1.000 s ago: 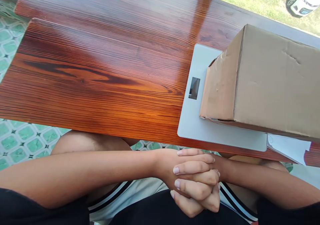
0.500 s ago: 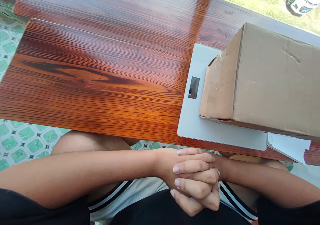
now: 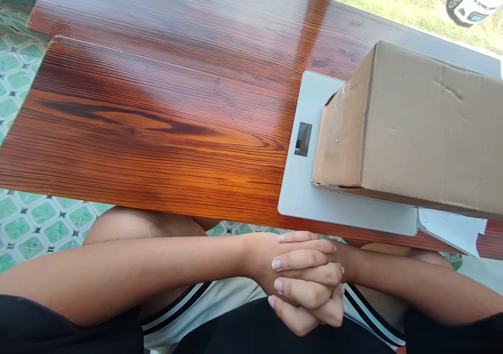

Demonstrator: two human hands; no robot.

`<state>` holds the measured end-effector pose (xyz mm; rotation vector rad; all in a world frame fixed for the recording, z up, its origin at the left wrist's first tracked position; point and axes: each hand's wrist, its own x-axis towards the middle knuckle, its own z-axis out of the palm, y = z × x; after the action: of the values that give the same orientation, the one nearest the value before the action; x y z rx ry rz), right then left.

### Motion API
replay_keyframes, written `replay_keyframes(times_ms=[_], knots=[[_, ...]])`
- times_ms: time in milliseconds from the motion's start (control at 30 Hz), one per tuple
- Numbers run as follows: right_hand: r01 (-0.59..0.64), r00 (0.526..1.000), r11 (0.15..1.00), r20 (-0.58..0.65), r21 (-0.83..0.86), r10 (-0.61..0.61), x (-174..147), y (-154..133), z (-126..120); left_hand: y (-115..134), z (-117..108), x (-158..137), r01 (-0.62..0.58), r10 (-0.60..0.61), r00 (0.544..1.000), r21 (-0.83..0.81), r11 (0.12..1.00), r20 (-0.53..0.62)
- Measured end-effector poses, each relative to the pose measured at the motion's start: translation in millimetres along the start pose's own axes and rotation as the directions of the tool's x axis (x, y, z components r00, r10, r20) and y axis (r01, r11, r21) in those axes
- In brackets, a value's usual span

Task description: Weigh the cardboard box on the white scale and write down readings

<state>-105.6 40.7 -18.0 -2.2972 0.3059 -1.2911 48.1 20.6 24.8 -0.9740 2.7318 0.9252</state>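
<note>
My left hand (image 3: 261, 254) and my right hand (image 3: 310, 291) are clasped together above my lap, just short of the table's near edge. Their fingers are interlaced and closed around each other. The right hand's fingertips lie across the back of the left, while most of the left hand's fingers are hidden. No object shows in either hand. Beyond them, to the right, a brown cardboard box (image 3: 424, 133) rests on a flat pale scale (image 3: 298, 191). The scale's small display (image 3: 303, 139) looks dark, with no readable figures. Neither hand touches the box or scale.
The glossy reddish wooden table (image 3: 157, 149) stretches to the left. White papers (image 3: 451, 231) stick out from under the scale's right end at the near edge. Green and white floor tiles (image 3: 51, 223) show below. Outside, a white car (image 3: 477, 0) stands by grass.
The camera view has shifted slightly, so the box and scale appear a little further left. My hands remain clasped in the same place.
</note>
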Motion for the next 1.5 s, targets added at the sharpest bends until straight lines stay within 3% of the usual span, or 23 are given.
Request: replay_keyframes(times_ms=[133,333,433,567,733,867,967,1067,1100,1167,1233,1267,1367,1500], knots=[[0.136,0.991,0.990,-0.001,-0.024,-0.136,5,9,1,2,4,-7,0.048,-0.050,0.998,-0.046,0.998,-0.045],[0.191,0.981,0.980,-0.008,-0.058,-0.192,12,5,0,-11,2,5,0.172,-0.156,0.973,-0.079,0.982,0.169],[0.154,0.988,0.988,0.007,0.008,-0.154,13,0,-1,-15,1,10,0.145,-0.133,0.979,-0.074,0.987,0.153],[0.061,0.996,0.993,0.063,0.099,-0.068,13,-1,-2,-14,2,7,0.101,-0.079,0.973,-0.092,0.991,0.215],[0.140,0.985,0.990,0.093,0.030,-0.143,17,2,-6,-5,5,-4,0.059,-0.057,0.998,-0.061,0.996,0.030],[0.130,0.986,0.991,0.105,0.036,-0.133,19,2,-6,2,3,-6,-0.012,0.012,1.000,0.003,1.000,-0.011],[0.077,0.996,0.996,0.051,0.039,-0.078,16,3,-2,10,1,-9,-0.045,0.051,0.995,0.062,0.997,-0.090],[0.135,0.991,0.991,-0.006,-0.016,-0.135,12,7,2,15,-1,-11,-0.032,0.042,0.989,0.076,0.997,-0.138],[0.155,0.988,0.987,-0.014,-0.032,-0.156,11,9,3,14,-2,-9,-0.024,0.031,0.994,0.068,0.997,-0.105],[0.180,0.983,0.983,-0.022,-0.044,-0.181,10,12,4,10,-5,0,-0.015,0.013,0.998,0.032,0.999,0.066],[0.197,0.980,0.980,-0.034,-0.042,-0.198,10,13,4,4,-9,13,-0.007,0.012,0.963,-0.017,1.000,0.271],[0.201,0.978,0.979,-0.043,-0.043,-0.203,10,13,4,1,-11,19,-0.007,0.016,0.948,-0.029,1.000,0.317],[0.190,0.981,0.981,-0.026,-0.049,-0.192,10,12,4,-3,-13,29,-0.042,0.041,0.966,0.001,0.999,0.254],[0.156,0.988,0.987,0.006,0.039,-0.156,10,14,4,5,-10,16,-0.127,0.122,0.986,0.039,0.991,0.118]])
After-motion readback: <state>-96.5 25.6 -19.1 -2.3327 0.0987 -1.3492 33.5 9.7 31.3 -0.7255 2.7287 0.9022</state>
